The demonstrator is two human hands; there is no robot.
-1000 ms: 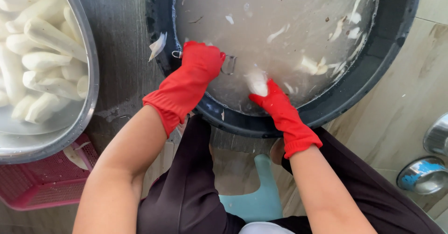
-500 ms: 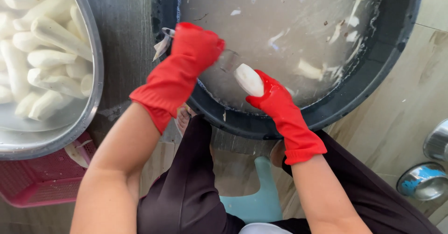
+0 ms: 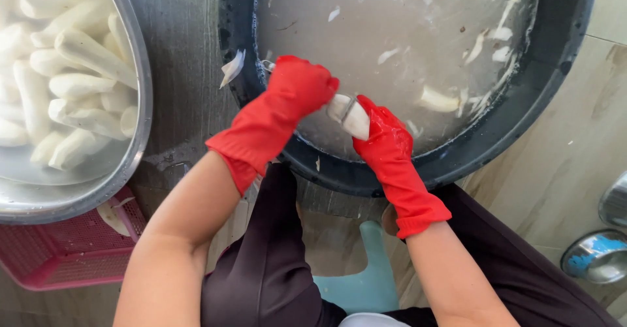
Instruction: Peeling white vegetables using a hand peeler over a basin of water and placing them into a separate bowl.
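We hold a peeled white root piece (image 3: 349, 115) in our right hand in a red rubber glove (image 3: 385, 141), just above the near edge of the cloudy water in the large black round basin (image 3: 522, 98). The right grip is closed around the lower end of the root. Our left hand in a red rubber glove (image 3: 297, 92) is closed around a small metal peeler (image 3: 346, 108), and its blade lies against the root.

We judge that the main risk is slipping. The gloves and the root are wet, so the root could slide out of the right grip and drop back into the water among the floating white peels (image 3: 496, 33). The blade works very near the right fingers (image 3: 369, 108), so a slip of the peeler could cut the glove. More scraps may also fall on the basin rim, where one white peel (image 3: 232, 67) already hangs at the left.

Compared with one second ago, the root has come up out of the water, where the right hand was holding it at the surface. The left hand has moved right from the basin's rim and now meets the root. The silver metal bowl of peeled white roots (image 3: 140, 105) at the left and the pink plastic basket (image 3: 59, 255) under it lie as before.
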